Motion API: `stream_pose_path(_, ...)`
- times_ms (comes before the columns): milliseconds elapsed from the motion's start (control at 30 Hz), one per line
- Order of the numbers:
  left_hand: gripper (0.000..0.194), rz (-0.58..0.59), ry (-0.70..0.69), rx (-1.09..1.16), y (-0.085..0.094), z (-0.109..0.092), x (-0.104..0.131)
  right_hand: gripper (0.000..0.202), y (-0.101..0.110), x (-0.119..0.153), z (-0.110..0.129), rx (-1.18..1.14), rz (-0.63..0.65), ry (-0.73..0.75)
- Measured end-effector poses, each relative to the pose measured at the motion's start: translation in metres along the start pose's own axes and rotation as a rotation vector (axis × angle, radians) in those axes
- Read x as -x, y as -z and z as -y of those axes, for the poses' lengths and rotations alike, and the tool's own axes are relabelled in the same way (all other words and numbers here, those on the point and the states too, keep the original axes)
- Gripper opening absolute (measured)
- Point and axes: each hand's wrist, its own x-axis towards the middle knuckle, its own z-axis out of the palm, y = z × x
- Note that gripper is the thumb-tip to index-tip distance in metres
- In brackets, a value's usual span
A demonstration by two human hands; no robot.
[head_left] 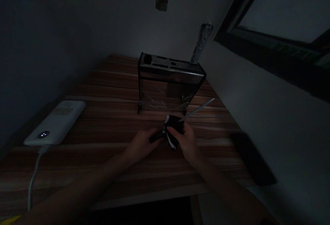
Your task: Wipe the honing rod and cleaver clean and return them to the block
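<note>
My left hand (143, 144) is closed round the dark handle of a knife (198, 109), low over the table. The knife's narrow, pale blade points up and to the right. Around the blade near the handle, my right hand (189, 142) pinches a folded black cloth (176, 124) with white edges. The blade's tip sticks out beyond the cloth, while its middle is covered. Just behind the hands stands a knife block (171, 70) with clear sides, a dark frame and slots in its top. A plastic-wrapped handle (201, 43) rises from its right end.
A white power bank (58, 120) with a lit display lies at the left, and a white cable (36, 175) runs from it. On the right, a dark flat object (252, 158) lies by the wall. The striped wooden table (103, 115) meets walls behind and at the right. The room is dim.
</note>
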Motion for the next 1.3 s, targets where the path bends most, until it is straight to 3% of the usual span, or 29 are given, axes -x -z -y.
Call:
stream_pose_path(267, 0.017, -0.025, 0.009, -0.010, 0.000, 0.000, -0.001, 0.025, 0.010, -0.010, 0.013, -0.164, -0.018, 0.024)
stream_pose_path(633, 0.019, 0.004, -0.006, 0.001, 0.001, -0.003, -0.001, 0.025, 0.041, -0.033, 0.035, -0.319, -0.255, 0.090)
stream_pose_path(1033, 0.019, 0.062, -0.018, -0.012, -0.001, -0.003, 0.001, 0.021, 0.077, -0.053, 0.046, -0.296, -0.463, 0.316)
stream_pose_path(1300, 0.018, 0.054, -0.027, -0.052, 0.000, -0.002, 0.002, 0.023, 0.079, -0.054, 0.046, -0.360, -0.453, 0.260)
